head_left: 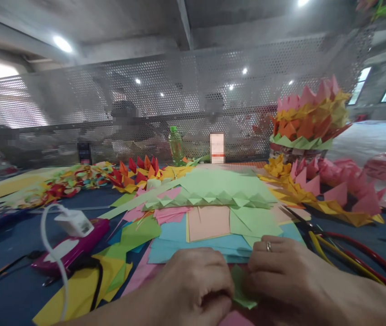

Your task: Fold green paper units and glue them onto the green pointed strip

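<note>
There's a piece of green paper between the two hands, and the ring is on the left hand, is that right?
Not quite: the ring is on the right hand, as the head view shows. The piece of green paper is indeed between the two hands.

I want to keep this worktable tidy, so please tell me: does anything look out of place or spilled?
On the left, the purple power strip, carrying a white charger, looks out of place beside the yellow paper, which a black cable crosses. I see no spill.
</note>
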